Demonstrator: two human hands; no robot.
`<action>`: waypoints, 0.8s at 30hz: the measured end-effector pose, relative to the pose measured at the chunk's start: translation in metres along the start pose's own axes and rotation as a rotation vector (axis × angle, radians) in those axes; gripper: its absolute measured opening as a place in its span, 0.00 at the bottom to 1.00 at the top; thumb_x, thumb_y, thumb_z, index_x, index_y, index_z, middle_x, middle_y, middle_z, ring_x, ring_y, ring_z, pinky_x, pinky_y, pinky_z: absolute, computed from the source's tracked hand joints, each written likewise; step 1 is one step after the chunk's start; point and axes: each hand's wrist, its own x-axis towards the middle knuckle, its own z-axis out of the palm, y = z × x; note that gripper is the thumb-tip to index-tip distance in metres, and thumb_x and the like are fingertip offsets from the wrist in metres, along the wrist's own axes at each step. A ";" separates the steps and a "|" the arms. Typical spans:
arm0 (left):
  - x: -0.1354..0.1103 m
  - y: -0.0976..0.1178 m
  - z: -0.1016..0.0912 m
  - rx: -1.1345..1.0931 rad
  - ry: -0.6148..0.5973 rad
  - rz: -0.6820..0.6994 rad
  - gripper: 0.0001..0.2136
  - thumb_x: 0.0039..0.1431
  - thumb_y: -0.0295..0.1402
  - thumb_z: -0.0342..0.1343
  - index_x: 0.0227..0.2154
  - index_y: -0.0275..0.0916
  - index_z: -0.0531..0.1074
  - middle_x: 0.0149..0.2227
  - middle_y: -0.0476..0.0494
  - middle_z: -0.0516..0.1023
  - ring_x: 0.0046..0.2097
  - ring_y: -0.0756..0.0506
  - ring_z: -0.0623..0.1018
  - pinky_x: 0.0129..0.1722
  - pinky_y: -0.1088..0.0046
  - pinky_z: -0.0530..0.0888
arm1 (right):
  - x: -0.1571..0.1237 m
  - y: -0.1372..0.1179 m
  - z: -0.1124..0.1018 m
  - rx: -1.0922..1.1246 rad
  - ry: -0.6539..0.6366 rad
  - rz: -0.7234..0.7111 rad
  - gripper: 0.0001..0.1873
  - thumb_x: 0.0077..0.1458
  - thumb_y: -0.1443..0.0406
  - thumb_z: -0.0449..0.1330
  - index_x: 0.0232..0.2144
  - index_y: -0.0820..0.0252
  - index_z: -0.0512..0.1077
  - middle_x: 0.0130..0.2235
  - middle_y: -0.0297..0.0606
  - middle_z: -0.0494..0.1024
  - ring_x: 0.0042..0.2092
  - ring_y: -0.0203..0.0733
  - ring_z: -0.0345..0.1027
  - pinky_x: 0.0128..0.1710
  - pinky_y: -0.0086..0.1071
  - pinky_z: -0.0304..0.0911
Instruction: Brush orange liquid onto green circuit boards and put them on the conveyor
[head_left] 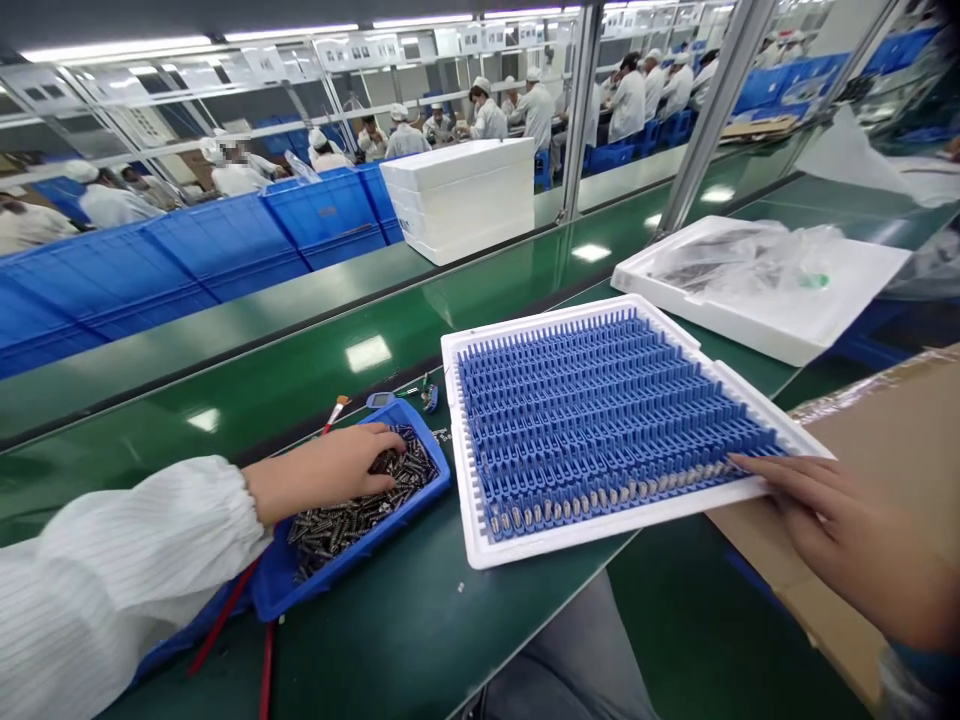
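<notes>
My left hand (330,470) reaches into a small blue bin (352,560) full of small dark metal parts (352,515); its fingers curl down onto the pile, and whether they hold a part is hidden. My right hand (832,530) lies flat with fingers stretched out on the near right corner of a white foam tray (570,540). That tray holds a blue slotted rack (600,410). Metal parts fill the rack's nearest row (600,497). The other rows look bare.
A green conveyor belt (300,370) runs behind the bin. A second white foam tray with clear plastic bags (757,275) sits at the back right. A cardboard box (885,440) is on the right. A stack of white foam boxes (461,195), blue crates (225,245) and several workers lie beyond.
</notes>
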 end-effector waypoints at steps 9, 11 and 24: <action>0.009 -0.003 0.004 -0.092 -0.007 0.018 0.15 0.54 0.36 0.54 0.43 0.38 0.75 0.47 0.35 0.77 0.41 0.37 0.78 0.40 0.64 0.71 | -0.015 -0.002 -0.005 0.090 0.047 0.138 0.14 0.62 0.54 0.51 0.48 0.41 0.71 0.49 0.40 0.76 0.46 0.51 0.74 0.32 0.42 0.71; 0.009 -0.008 0.002 -0.140 -0.004 0.019 0.11 0.54 0.36 0.53 0.37 0.40 0.76 0.43 0.38 0.79 0.41 0.37 0.78 0.41 0.65 0.70 | -0.014 -0.005 -0.007 0.098 0.074 0.107 0.15 0.63 0.54 0.50 0.47 0.43 0.72 0.48 0.36 0.76 0.45 0.51 0.74 0.37 0.44 0.71; -0.003 -0.020 -0.009 -0.971 0.095 -0.180 0.06 0.50 0.33 0.63 0.28 0.40 0.72 0.27 0.50 0.72 0.26 0.48 0.70 0.27 0.73 0.65 | -0.007 -0.026 -0.009 0.225 0.038 0.062 0.11 0.67 0.55 0.50 0.47 0.41 0.70 0.46 0.37 0.75 0.46 0.47 0.71 0.46 0.45 0.67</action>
